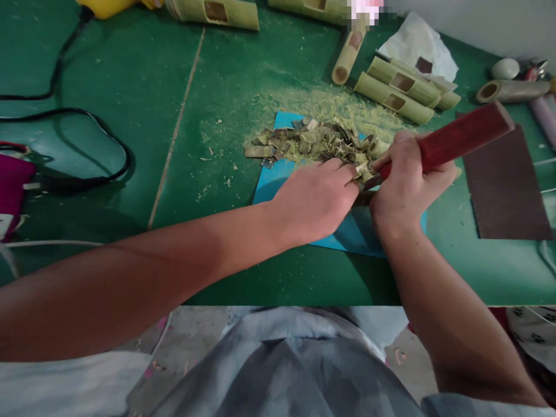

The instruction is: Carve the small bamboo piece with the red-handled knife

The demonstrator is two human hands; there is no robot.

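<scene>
My right hand (403, 182) is wrapped round a chisel (467, 139) with a thick red wooden handle, which tilts up to the right. Its dark blade points down and left, close to the fingertips of my left hand (319, 200). Those left fingers are curled down on a brownish bamboo piece (364, 199), mostly hidden between the two hands. Under both hands lies a blue mat (278, 185). A heap of bamboo chips (313, 142) covers its far part, just beyond my left knuckles.
Several bamboo tubes with cut-out windows (393, 101) lie at the back right, near a crumpled white paper (421, 46). Brown sandpaper-like sheet (508, 179) is at the right. On the left are black cables (104, 124) and a purple object (15, 188). Sawdust covers the green table (226, 75).
</scene>
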